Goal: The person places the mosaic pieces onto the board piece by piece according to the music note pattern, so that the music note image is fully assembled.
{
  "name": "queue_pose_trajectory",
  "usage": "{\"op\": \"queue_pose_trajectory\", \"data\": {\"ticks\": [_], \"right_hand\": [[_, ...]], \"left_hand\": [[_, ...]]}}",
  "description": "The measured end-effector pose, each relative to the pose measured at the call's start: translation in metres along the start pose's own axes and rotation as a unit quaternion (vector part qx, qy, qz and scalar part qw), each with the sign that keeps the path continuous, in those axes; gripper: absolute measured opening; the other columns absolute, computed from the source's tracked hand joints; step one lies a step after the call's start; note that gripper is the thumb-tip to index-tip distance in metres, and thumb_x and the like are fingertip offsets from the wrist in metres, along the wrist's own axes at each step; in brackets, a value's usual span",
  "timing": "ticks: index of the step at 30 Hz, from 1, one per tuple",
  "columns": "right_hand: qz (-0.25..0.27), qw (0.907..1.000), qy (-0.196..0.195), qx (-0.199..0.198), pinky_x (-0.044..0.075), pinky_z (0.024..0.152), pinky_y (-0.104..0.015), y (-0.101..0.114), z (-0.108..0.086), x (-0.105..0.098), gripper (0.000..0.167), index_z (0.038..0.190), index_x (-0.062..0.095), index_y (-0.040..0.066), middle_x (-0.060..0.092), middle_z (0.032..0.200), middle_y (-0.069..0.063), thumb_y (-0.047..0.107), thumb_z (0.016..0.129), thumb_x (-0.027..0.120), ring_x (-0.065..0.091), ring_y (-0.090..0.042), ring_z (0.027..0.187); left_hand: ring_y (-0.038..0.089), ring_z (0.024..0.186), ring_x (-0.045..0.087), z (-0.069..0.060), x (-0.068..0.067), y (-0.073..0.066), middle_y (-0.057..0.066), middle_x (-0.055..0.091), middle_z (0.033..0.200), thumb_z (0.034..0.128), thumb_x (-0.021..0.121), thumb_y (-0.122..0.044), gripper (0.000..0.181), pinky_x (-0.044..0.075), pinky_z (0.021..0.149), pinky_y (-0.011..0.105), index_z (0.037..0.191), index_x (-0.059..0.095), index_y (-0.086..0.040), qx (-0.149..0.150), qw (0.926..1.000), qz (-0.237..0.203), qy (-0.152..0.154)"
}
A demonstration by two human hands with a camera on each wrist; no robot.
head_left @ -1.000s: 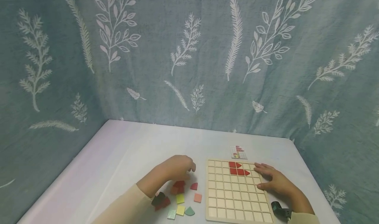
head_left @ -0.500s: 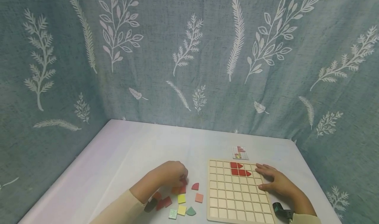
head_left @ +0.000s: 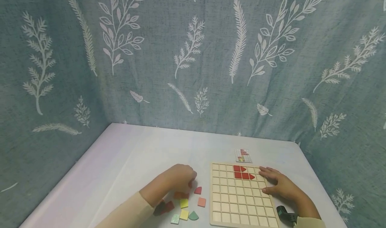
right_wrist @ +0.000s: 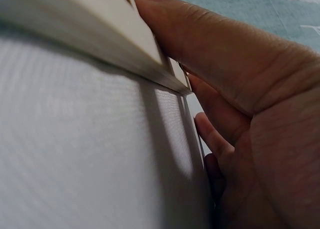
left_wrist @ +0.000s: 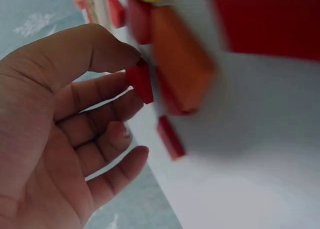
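Note:
In the left wrist view my left hand (left_wrist: 75, 104) pinches a small red piece (left_wrist: 141, 81) between thumb and fingertips. An orange piece (left_wrist: 180, 59) and other red pieces lie close beyond it. From the head view, the left hand (head_left: 178, 178) is above the loose pieces, left of the wooden grid board (head_left: 224, 189). Red pieces (head_left: 242, 175) fill some cells near the board's top. My right hand (head_left: 280, 183) rests at the board's right edge, fingers extended; its thumb (right_wrist: 200, 36) lies over the rim in the right wrist view.
A small printed pattern card (head_left: 243, 155) lies behind the board. Yellow squares (head_left: 184, 215), a green quarter piece (head_left: 193, 216), a pale green square (head_left: 175, 218), a pink square (head_left: 201, 202) and a red quarter piece (head_left: 198, 190) lie left of the board. A patterned curtain (head_left: 187, 114) hangs behind.
My left hand has lowered slightly over the red and orange pieces and now has one red piece in its fingertips. The right hand has stayed at the board's edge.

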State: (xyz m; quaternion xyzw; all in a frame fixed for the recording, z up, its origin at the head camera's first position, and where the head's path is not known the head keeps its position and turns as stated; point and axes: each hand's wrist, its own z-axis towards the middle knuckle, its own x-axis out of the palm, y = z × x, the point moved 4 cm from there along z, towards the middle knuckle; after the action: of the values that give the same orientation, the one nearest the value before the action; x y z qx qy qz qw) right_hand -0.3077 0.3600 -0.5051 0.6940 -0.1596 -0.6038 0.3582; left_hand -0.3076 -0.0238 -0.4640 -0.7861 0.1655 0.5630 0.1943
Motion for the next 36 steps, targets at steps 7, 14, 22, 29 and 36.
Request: {"op": "queue_pose_trajectory", "data": {"ticks": [7, 14, 22, 29, 36], "right_hand": [[-0.001, 1.0000, -0.002, -0.003, 0.013, 0.103, -0.070, 0.000, 0.000, 0.000, 0.077, 0.132, 0.059, 0.002, 0.041, 0.148, -0.019, 0.034, 0.067, 0.086, 0.019, -0.049, 0.138], [0.002, 1.0000, 0.000, -0.003, 0.013, 0.104, -0.069, -0.001, 0.000, 0.001, 0.077, 0.132, 0.059, 0.002, 0.040, 0.148, -0.018, 0.034, 0.068, 0.086, 0.018, -0.048, 0.139], [0.005, 1.0000, -0.001, 0.001, 0.012, 0.104, -0.069, -0.002, 0.002, 0.000, 0.078, 0.133, 0.058, 0.002, 0.040, 0.149, -0.018, 0.036, 0.067, 0.086, 0.018, -0.048, 0.139], [0.000, 1.0000, -0.002, 0.001, 0.014, 0.104, -0.069, -0.001, 0.001, 0.000, 0.078, 0.133, 0.058, 0.002, 0.040, 0.148, -0.019, 0.036, 0.068, 0.086, 0.019, -0.049, 0.138], [0.006, 1.0000, 0.000, -0.004, 0.012, 0.105, -0.069, -0.001, 0.001, 0.001, 0.076, 0.132, 0.059, 0.002, 0.040, 0.148, -0.019, 0.035, 0.069, 0.085, 0.019, -0.048, 0.139]], "left_hand": [[0.007, 0.068, 0.052, 0.016, -0.016, -0.021, -0.014, 0.054, 0.074, 0.0787, 0.081, -0.020, 0.020, 0.047, 0.066, 0.026, 0.093, 0.068, -0.021, 0.071, 0.9971, 0.013, -0.026], [0.003, 0.069, 0.051, 0.031, -0.025, -0.049, -0.016, 0.057, 0.077, 0.0787, 0.081, -0.022, 0.019, 0.046, 0.068, 0.022, 0.094, 0.070, -0.019, 0.176, 0.9797, 0.048, -0.082], [0.005, 0.067, 0.050, 0.053, -0.030, -0.087, -0.015, 0.055, 0.074, 0.0789, 0.079, -0.023, 0.017, 0.044, 0.065, 0.022, 0.092, 0.069, -0.022, 0.193, 0.9760, 0.058, -0.082], [0.002, 0.076, 0.055, 0.064, -0.025, -0.110, -0.015, 0.062, 0.085, 0.0808, 0.080, -0.026, 0.019, 0.048, 0.076, 0.022, 0.098, 0.071, -0.025, 0.185, 0.9789, 0.054, -0.066], [0.002, 0.075, 0.054, 0.069, -0.017, -0.118, -0.017, 0.061, 0.083, 0.0832, 0.077, -0.028, 0.015, 0.047, 0.077, 0.022, 0.097, 0.071, -0.026, 0.172, 0.9816, 0.046, -0.068]]}}
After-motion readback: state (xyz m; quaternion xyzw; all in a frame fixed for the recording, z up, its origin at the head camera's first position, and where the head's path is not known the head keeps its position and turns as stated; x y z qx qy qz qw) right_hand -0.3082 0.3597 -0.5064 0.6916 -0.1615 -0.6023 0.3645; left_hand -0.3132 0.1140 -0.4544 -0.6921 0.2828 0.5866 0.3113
